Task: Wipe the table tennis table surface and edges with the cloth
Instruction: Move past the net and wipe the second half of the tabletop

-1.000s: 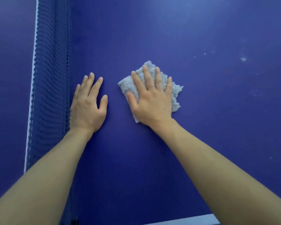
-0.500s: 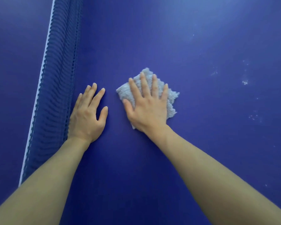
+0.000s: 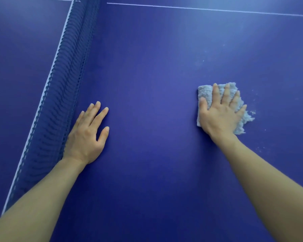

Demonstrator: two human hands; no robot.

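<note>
**Head view.** The blue bench (image 3: 156, 58), a table tennis surface, fills the frame. Its 2 halves are divided by the net (image 3: 65, 84), taken here as the landmark. A thin white line (image 3: 199, 8) is seen running off from the far end of the net.

The left hand (image 3: 87, 135) is laid palm down on the bench just beside the net, fingers straight and relaxed, with nothing held. The right hand (image 3: 220, 116) is placed well away from the net on the same half, fingers spread and flat. The grey cloth (image 3: 204, 91) is pressed onto the bench beneath it. The cloth is pinned under the palm rather than gripped, and its frayed rim shows past the fingers on the side away from the net. Whitish specks (image 3: 253, 112) are scattered just beyond the cloth, farther from the net, with fainter marks beyond those.

**Progress, as judged.** The strip between the net and the cloth appears free of specks and may be taken as wiped. The speckled area beyond the cloth is left to be done. No bench edge is in view, so nothing can be said of the edges. Whether the half on the other side of the net has been wiped cannot be told. The task is judged partly done at most.
</note>
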